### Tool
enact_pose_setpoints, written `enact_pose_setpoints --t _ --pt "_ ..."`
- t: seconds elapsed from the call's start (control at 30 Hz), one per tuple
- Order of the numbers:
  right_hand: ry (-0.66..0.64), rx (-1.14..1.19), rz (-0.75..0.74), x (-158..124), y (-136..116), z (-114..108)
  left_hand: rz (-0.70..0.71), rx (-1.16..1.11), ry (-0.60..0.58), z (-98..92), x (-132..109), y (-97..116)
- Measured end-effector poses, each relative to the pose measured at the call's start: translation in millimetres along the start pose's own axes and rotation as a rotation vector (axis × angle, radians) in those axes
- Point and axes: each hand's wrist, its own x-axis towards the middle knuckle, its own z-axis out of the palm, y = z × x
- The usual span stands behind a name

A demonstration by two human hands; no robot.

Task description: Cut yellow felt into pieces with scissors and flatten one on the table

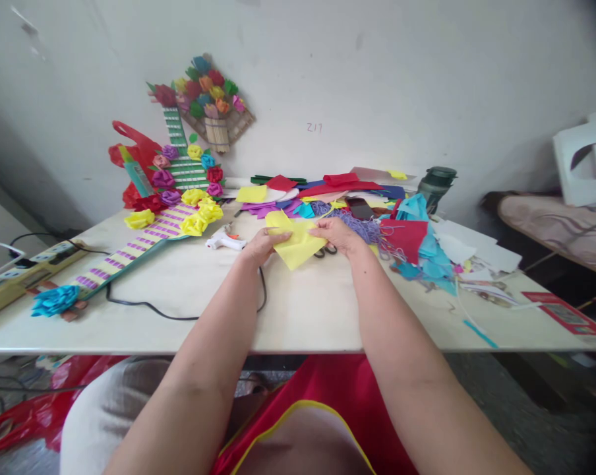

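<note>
A yellow sheet of crepe paper is held above the table between my two hands, its lower corner hanging down in a point. My left hand pinches its left side, thumb on top. On the opposite side my right hand grips the paper between thumb and fingers. Black scissor handles show partly behind the paper, beside my right hand. To the left of my left hand lies a white glue gun. A tangle of purple paper shreds sits just behind my right hand.
Flower-decorated guitar-shaped crafts occupy the table's left. Coloured paper sheets are stacked at the back, near a dark bottle. Blue paper scraps lie right. A black cable crosses the left front; a power strip sits far left.
</note>
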Motion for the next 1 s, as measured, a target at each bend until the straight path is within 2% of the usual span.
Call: enact_pose_setpoints --t 0.17,0.27,0.4,0.53,0.8,1.0 --pt "0.206 0.060 -0.041 9 10 -4 -0.007 0.006 0.040 1.6 -3 4" --pt "0.275 0.059 -0.031 14 14 -5 -0.041 0.004 0.045 1.2 -2 4" --pt "0.194 0.041 -0.051 13 15 -3 -0.051 -0.024 0.014 0.9 -1 2" --pt "0.080 0.059 -0.048 8 12 -1 -0.043 0.082 -0.043 2.0 -2 1" --pt "0.138 0.054 0.021 3 6 -4 0.115 0.147 0.032 -2.1 2 -2" --pt "0.178 0.089 -0.040 9 13 -4 0.101 0.150 0.029 2.3 -1 1"
